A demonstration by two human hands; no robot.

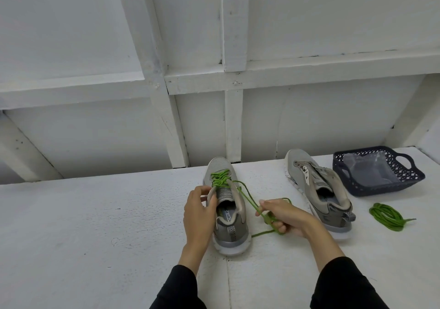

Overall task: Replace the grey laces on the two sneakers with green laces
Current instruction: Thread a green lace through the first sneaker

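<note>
Two grey sneakers stand on the white table, toes pointing away from me. The left sneaker (228, 227) has a green lace (220, 177) threaded through its front eyelets. My left hand (198, 210) grips that sneaker's left side by the eyelet flap. My right hand (282, 215) holds the loose strands of the same green lace, pulled out to the right of the shoe. The right sneaker (316, 189) has no lace and its tongue is open. A second green lace (388, 215) lies coiled on the table to its right.
A dark blue plastic basket (413, 175) holding a clear plastic bag stands at the back right, behind the coiled lace. A white framed wall runs along the table's far edge. My black sleeves show at the bottom.
</note>
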